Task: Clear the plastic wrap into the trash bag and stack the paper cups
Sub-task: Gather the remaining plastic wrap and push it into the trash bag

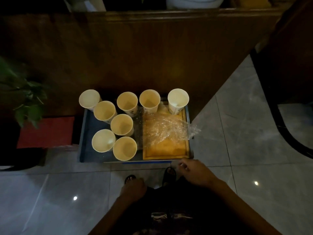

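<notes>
Eight paper cups (122,125) stand upright beside crumpled plastic wrap (165,128) on the bench (85,133). The right hand (194,173) hangs loosely curled, holding nothing. The left hand (133,189) also holds nothing, its finger spread unclear.

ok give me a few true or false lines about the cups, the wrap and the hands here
1. Eight paper cups stand upright and unstacked. True.
2. The plastic wrap lies on the wooden board. True.
3. The right hand grips the plastic wrap. False: it hovers near the table's front edge, touching nothing.
4. The left hand holds a cup. False: it is low, near the body, holding nothing.
5. All cups stand on the wooden board. False: only one cup is at its far end; the others stand left of it.
</notes>
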The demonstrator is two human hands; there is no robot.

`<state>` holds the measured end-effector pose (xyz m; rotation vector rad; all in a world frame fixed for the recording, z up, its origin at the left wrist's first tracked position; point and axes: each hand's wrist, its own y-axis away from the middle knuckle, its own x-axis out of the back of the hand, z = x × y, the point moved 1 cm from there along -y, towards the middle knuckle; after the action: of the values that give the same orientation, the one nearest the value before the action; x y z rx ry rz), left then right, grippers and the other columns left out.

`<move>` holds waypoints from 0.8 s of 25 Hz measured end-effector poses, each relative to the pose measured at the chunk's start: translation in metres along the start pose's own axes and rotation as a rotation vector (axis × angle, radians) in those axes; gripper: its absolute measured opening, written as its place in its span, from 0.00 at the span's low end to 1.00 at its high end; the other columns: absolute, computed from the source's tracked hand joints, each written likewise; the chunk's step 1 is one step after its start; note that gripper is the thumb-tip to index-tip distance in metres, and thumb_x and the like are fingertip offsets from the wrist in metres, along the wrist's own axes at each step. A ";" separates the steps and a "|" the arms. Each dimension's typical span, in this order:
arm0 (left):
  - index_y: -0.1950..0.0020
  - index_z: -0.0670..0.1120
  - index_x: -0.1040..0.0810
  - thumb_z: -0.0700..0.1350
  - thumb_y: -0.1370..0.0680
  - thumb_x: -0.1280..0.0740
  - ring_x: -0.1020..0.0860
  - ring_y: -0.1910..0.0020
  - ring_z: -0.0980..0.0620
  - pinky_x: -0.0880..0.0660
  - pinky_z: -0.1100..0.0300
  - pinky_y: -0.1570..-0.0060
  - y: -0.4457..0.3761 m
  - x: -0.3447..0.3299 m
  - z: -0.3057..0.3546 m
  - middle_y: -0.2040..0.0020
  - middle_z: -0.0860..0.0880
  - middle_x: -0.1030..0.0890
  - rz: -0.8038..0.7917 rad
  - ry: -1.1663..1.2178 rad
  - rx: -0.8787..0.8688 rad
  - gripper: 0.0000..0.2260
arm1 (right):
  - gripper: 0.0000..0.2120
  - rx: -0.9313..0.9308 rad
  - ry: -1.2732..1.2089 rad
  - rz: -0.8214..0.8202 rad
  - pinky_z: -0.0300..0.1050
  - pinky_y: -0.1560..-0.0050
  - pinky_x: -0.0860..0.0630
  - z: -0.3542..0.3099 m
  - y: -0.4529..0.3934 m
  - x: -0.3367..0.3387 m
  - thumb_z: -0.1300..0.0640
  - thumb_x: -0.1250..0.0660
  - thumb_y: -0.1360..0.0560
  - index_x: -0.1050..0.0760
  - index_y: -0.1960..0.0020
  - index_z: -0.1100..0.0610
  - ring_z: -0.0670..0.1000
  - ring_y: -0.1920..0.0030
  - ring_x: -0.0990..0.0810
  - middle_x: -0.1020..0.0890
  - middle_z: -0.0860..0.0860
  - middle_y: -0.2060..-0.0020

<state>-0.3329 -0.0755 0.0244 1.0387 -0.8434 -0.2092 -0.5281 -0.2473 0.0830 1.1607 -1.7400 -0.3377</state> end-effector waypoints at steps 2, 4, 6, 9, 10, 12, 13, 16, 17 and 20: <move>0.44 0.46 0.21 0.52 0.21 0.38 0.20 0.44 0.45 0.23 0.51 0.44 0.003 0.016 0.038 0.43 0.46 0.18 0.077 0.008 -0.071 0.13 | 0.15 0.085 0.033 0.079 0.47 0.48 0.21 -0.012 0.010 0.035 0.42 0.40 0.20 0.24 0.38 0.47 0.51 0.48 0.17 0.16 0.49 0.46; 0.45 0.48 0.21 0.53 0.22 0.37 0.19 0.46 0.45 0.22 0.52 0.48 0.008 0.032 0.067 0.45 0.46 0.18 0.222 0.031 -0.106 0.12 | 0.16 0.183 0.109 0.208 0.51 0.48 0.20 -0.025 0.011 0.065 0.42 0.39 0.22 0.26 0.38 0.46 0.52 0.47 0.18 0.17 0.48 0.45; 0.40 0.51 0.23 0.56 0.22 0.39 0.20 0.46 0.45 0.23 0.53 0.48 0.014 0.045 0.085 0.44 0.48 0.19 0.364 -0.023 -0.148 0.15 | 0.19 0.260 0.210 0.359 0.53 0.44 0.21 -0.037 0.003 0.084 0.43 0.37 0.22 0.26 0.34 0.48 0.54 0.41 0.22 0.19 0.50 0.41; 0.33 0.54 0.29 0.60 0.22 0.41 0.21 0.45 0.45 0.22 0.51 0.48 0.020 0.056 0.098 0.42 0.49 0.22 0.427 -0.131 -0.182 0.20 | 0.26 0.275 0.303 0.478 0.57 0.38 0.26 -0.045 -0.025 0.095 0.41 0.35 0.24 0.30 0.29 0.50 0.57 0.34 0.29 0.25 0.54 0.35; 0.34 0.53 0.28 0.59 0.22 0.41 0.21 0.44 0.45 0.22 0.51 0.48 0.021 0.058 0.098 0.42 0.49 0.22 0.431 -0.146 -0.179 0.19 | 0.30 0.250 0.332 0.473 0.58 0.36 0.27 -0.045 -0.036 0.093 0.39 0.35 0.24 0.33 0.27 0.50 0.58 0.32 0.32 0.27 0.55 0.32; 0.37 0.51 0.26 0.58 0.22 0.40 0.22 0.44 0.45 0.23 0.51 0.48 0.021 0.059 0.098 0.42 0.48 0.23 0.443 -0.171 -0.161 0.18 | 0.38 0.199 0.380 0.452 0.61 0.31 0.32 -0.043 -0.057 0.081 0.36 0.35 0.26 0.42 0.22 0.50 0.62 0.27 0.38 0.34 0.59 0.27; 0.38 0.51 0.26 0.57 0.22 0.40 0.22 0.43 0.46 0.24 0.52 0.48 0.022 0.058 0.097 0.42 0.48 0.23 0.443 -0.180 -0.150 0.17 | 0.42 0.182 0.404 0.446 0.63 0.30 0.35 -0.041 -0.067 0.073 0.34 0.34 0.27 0.46 0.20 0.49 0.64 0.25 0.41 0.38 0.60 0.25; 0.38 0.50 0.26 0.55 0.21 0.40 0.23 0.41 0.45 0.24 0.51 0.46 0.024 0.052 0.095 0.40 0.48 0.23 0.411 -0.195 -0.132 0.16 | 0.54 0.128 0.471 0.426 0.69 0.29 0.41 -0.035 -0.092 0.050 0.28 0.32 0.33 0.58 0.19 0.44 0.69 0.24 0.46 0.48 0.65 0.22; 0.37 0.50 0.26 0.55 0.21 0.41 0.23 0.41 0.45 0.24 0.51 0.46 0.025 0.050 0.095 0.40 0.48 0.22 0.395 -0.198 -0.127 0.16 | 0.56 0.114 0.475 0.416 0.71 0.29 0.42 -0.033 -0.100 0.044 0.27 0.31 0.35 0.60 0.19 0.43 0.70 0.24 0.47 0.49 0.66 0.21; 0.37 0.50 0.27 0.55 0.21 0.41 0.23 0.41 0.46 0.23 0.51 0.45 0.027 0.046 0.091 0.39 0.47 0.22 0.380 -0.191 -0.116 0.16 | 0.59 0.118 0.521 0.397 0.74 0.29 0.48 -0.028 -0.117 0.031 0.26 0.31 0.39 0.61 0.20 0.42 0.72 0.24 0.46 0.47 0.66 0.21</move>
<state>-0.3716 -0.1469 0.0918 0.7405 -1.1706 -0.0336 -0.4422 -0.3242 0.0363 0.8552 -1.4859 0.2907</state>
